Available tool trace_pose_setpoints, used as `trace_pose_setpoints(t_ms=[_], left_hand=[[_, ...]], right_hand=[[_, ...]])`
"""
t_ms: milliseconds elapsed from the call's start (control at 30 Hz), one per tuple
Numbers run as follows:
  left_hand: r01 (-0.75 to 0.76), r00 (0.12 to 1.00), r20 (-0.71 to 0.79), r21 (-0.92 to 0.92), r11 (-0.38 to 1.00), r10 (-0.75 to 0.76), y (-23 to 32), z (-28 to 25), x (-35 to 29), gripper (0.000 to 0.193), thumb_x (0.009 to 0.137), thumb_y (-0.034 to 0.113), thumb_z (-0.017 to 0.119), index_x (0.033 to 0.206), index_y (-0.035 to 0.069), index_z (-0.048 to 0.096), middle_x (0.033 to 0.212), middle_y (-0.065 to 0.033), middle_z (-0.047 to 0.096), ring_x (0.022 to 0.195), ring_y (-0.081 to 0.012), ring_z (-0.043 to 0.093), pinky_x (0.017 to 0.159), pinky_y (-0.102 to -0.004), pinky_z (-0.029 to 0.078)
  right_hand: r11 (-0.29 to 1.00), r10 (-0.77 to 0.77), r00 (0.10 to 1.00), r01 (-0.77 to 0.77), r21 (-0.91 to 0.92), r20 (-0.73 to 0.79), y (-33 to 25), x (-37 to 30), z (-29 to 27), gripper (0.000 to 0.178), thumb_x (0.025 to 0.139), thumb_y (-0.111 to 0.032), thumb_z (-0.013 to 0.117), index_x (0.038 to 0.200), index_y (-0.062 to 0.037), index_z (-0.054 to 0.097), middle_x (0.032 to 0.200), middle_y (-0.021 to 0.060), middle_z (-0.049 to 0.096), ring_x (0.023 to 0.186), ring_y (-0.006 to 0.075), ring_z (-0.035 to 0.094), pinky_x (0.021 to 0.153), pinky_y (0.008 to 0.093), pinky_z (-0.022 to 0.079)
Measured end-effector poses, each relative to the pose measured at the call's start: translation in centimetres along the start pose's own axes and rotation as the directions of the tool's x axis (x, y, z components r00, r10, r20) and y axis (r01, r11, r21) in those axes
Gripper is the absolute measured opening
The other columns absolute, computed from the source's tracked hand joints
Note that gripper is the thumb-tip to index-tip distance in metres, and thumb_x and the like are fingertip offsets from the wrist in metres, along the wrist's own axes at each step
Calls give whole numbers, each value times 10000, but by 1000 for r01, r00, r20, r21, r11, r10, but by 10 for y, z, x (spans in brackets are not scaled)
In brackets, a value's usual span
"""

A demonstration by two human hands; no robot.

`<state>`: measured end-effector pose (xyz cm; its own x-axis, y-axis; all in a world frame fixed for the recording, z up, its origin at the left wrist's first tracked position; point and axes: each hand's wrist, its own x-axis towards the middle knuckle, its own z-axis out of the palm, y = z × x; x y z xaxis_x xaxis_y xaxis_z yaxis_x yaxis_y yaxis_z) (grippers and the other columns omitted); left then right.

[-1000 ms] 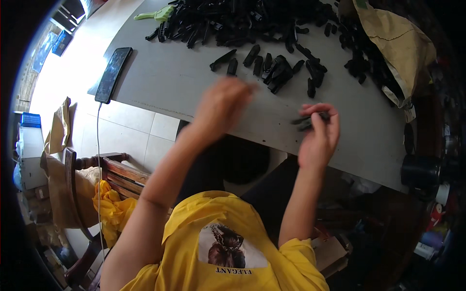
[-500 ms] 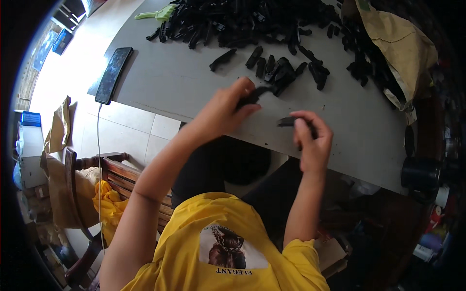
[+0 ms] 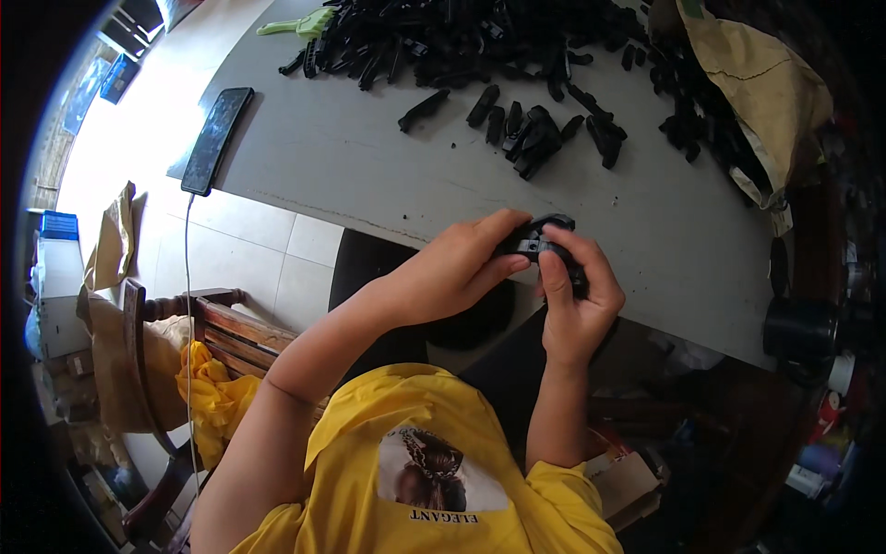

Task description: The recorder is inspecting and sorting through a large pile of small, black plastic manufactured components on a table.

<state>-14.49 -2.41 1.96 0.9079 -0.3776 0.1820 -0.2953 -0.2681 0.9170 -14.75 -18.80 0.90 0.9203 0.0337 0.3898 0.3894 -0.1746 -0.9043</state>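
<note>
Close to the table's near edge, my left hand (image 3: pixel 460 265) and my right hand (image 3: pixel 581 294) meet. Between them are curved black plastic parts (image 3: pixel 530 246), pressed together end to end or side by side; the fingers cover too much to tell which. My left thumb and fingers pinch the left piece. My right thumb and forefinger grip the other piece at its right side. Beyond the hands lies a small cluster of similar black parts (image 3: pixel 535 140), with a big heap of them (image 3: pixel 434 51) at the far side.
A phone (image 3: pixel 218 141) on a white cable lies at the table's left. A green-handled tool (image 3: pixel 297 25) rests beside the heap. At right stands an open brown paper bag (image 3: pixel 757 78) with black parts spilling near it. A wooden chair (image 3: pixel 226 332) is at my left.
Both hands have come together and nearer to me. My left hand has brought its black part from the small cluster to the piece in my right hand.
</note>
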Motion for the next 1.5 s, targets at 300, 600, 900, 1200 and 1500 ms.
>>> trace_pose_setpoints(t_ms=[300,600,900,1200,1500], left_hand=[[-3,999,47,-16,1000,4,-4,-1,1,320,861,149,572,1128,-12,504,809,-183,580,715,-309,587,644,-340,460],[487,838,-537,648,586,-102,-64,-72,45,416,909,436,474,1111,75,518,690,-131,621,681,-329,612,577,-413,460],[348,890,-456,666,660,-9,-73,-85,22,228,911,252,514,1038,64,486,854,-127,631,768,-319,622,634,-402,471],[168,942,-268,-153,974,-204,-19,-20,18,285,995,207,309,1174,65,478,726,-12,505,595,-51,428,574,-165,355],[65,987,-138,-129,990,-82,14,-1,10,327,911,162,526,1172,-1,414,735,-114,576,671,-219,572,662,-306,454]], right_hand=[[801,391,911,-407,439,131,10,3,-3,261,810,-199,689,958,-35,549,749,3,537,515,72,442,438,191,322],[967,254,950,-254,23,-182,55,104,-32,133,801,-143,603,879,-46,556,834,60,564,644,155,588,580,306,483],[386,228,974,-92,-918,-2,74,122,-58,225,765,-112,663,978,-82,600,768,68,646,539,154,597,527,279,455],[838,317,934,-357,413,166,5,46,-21,356,758,-41,591,1109,19,571,862,100,597,558,144,544,534,269,458],[738,265,953,-298,605,147,-4,10,9,368,817,-173,632,1125,16,560,806,82,591,584,148,541,542,250,448]])
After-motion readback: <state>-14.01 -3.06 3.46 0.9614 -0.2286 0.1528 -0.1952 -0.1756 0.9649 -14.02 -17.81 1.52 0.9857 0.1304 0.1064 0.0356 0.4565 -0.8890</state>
